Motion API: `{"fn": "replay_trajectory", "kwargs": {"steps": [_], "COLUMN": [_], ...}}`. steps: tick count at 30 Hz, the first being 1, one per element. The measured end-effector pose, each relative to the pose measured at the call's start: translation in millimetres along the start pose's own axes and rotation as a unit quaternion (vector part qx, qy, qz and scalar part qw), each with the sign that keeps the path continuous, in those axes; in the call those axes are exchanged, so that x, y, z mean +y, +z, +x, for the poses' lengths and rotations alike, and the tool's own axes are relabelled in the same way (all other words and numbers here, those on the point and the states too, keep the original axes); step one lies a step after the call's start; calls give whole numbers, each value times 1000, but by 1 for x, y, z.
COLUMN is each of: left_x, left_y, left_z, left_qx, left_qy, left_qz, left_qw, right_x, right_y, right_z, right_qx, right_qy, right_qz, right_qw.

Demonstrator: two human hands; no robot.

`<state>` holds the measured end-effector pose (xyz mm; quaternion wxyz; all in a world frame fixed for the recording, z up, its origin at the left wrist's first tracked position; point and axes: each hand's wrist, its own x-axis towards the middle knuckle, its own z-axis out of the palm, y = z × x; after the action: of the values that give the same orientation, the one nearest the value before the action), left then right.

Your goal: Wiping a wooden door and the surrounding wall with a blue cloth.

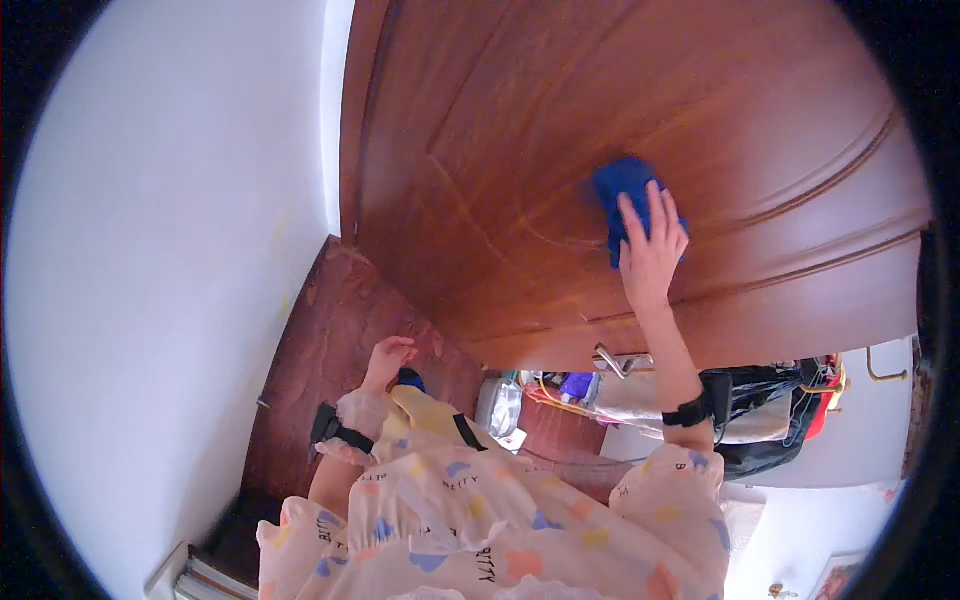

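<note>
My right hand (654, 244) presses a blue cloth (628, 180) flat against a brown wooden door (480, 210). The fingers are spread over the cloth, whose far edge is slightly blurred. Curved and straight moulded grooves run across the door around it. Below my right wrist, a metal lever handle (615, 361) sits near the door's edge. Down at my left side, my left hand (391, 360) hangs with loosely bent fingers, apart from the door. Nothing can be seen in it.
A white wall (165, 225) rises on the left, meeting a reddish-brown floor (300, 360). Beyond the door's edge, bags and clothes (750, 420) hang from brass-coloured hooks (889, 375). A clear plastic container (499, 405) stands on the floor near the door.
</note>
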<state>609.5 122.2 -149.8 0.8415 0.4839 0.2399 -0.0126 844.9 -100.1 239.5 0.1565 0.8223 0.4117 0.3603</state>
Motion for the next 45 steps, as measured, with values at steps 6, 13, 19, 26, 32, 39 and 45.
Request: {"fn": "replay_trajectory", "kwargs": {"steps": [6, 13, 19, 26, 32, 39, 45], "left_x": [-6, -5, 2, 29, 15, 20, 33], "left_y": [-10, -15, -38, -2, -8, -28, -40], "left_z": [-2, -24, -17, -17, -29, -67, -87], "left_qx": [13, 38, 104, 55, 55, 114, 169], "left_qy": [65, 0, 20, 66, 83, 61, -2], "left_qz": [-24, -13, -6, -11, -12, -22, -25], "left_qw": [998, 999, 994, 996, 995, 991, 985], "right_x": [-65, -86, 7, 143, 95, -78, -61], "right_y": [96, 165, 8, -173, -102, 135, 199], "right_z": [-27, -114, 79, 236, 256, 26, -122], "right_qx": [-136, -227, 5, 458, 354, -38, -194], "right_qy": [-112, -229, -67, 175, 67, -243, -375], "right_qz": [-18, 95, -37, -153, -81, -87, 9], "right_qw": [984, 942, 997, 858, 929, 965, 906]}}
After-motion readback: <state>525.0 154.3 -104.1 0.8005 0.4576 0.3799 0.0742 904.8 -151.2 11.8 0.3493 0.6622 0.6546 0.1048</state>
